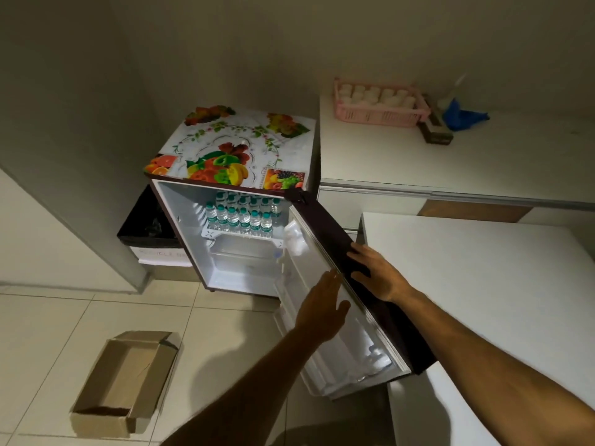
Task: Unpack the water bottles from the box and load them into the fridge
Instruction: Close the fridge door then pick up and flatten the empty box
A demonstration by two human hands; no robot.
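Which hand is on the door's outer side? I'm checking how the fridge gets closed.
The right hand: it rests on the fridge door's dark outer face, while the left hand lies against its white inner side.

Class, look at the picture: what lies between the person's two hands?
The fridge door, seen in the head view: the left hand lies against its white inner side, the right hand on its dark outer face.
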